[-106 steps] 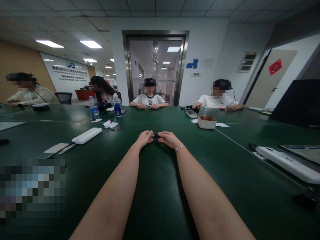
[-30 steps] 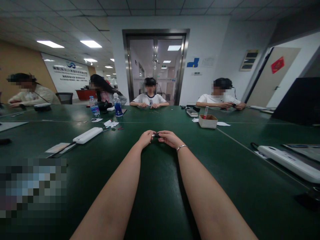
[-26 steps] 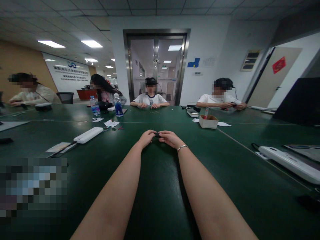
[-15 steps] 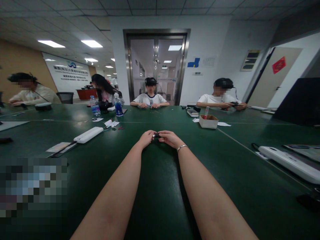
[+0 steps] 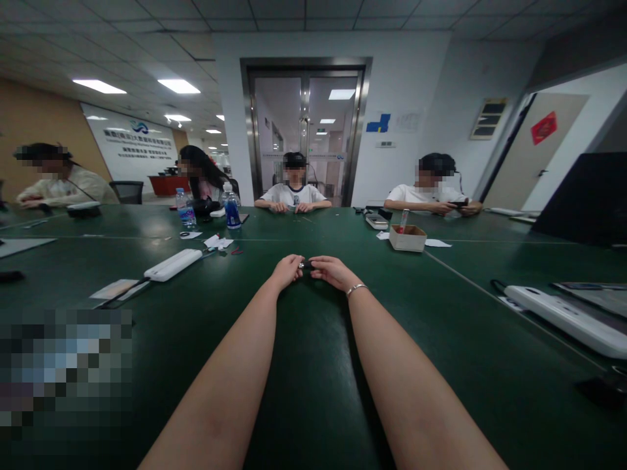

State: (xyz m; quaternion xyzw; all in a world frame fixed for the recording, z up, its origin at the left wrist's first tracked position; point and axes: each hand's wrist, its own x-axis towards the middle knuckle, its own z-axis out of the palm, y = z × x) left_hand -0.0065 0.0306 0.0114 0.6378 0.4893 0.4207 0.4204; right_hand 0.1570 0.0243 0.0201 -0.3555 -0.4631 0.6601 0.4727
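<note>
Both my arms stretch forward over the dark green table (image 5: 304,365). My left hand (image 5: 288,269) and my right hand (image 5: 329,271) meet fingertip to fingertip at mid-table, pinching a small dark object (image 5: 305,266) with a light end between them. The object is mostly hidden by my fingers and too small to identify. A thin bracelet (image 5: 356,288) circles my right wrist.
A white power strip (image 5: 172,265) lies left of my hands, another power strip (image 5: 568,321) at right. A small cardboard box (image 5: 406,238) and water bottles (image 5: 232,210) stand farther back. Several people sit along the far side. A dark screen (image 5: 582,199) stands at far right.
My hands stay together in the same spot, with only small finger movements on the object. The person at far right has brought both hands together.
</note>
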